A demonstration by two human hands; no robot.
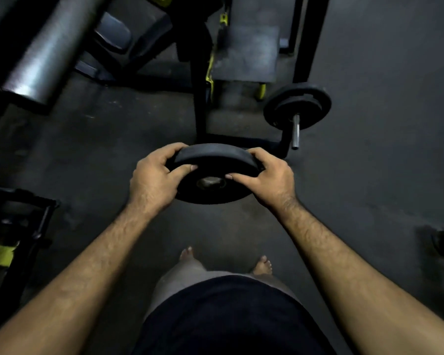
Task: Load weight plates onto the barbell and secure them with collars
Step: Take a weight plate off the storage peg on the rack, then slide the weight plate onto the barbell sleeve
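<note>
A black round weight plate (pixel 213 165) with a centre hole is held in the air above the floor, tilted toward me. My left hand (pixel 153 179) grips its left rim and my right hand (pixel 269 179) grips its right rim, thumbs on the near face. Farther off to the right, a barbell sleeve (pixel 295 130) of bare steel points toward me. Two black plates (pixel 299 105) sit on that sleeve behind its free end. No collar is visible.
A black bench frame with yellow trim (pixel 201 98) stands straight ahead, its base bar just beyond the held plate. A large padded roller (pixel 46 52) fills the upper left. Another black and yellow machine (pixel 8 239) is at the left edge. My bare feet (pixel 263 265) stand on dark rubber floor.
</note>
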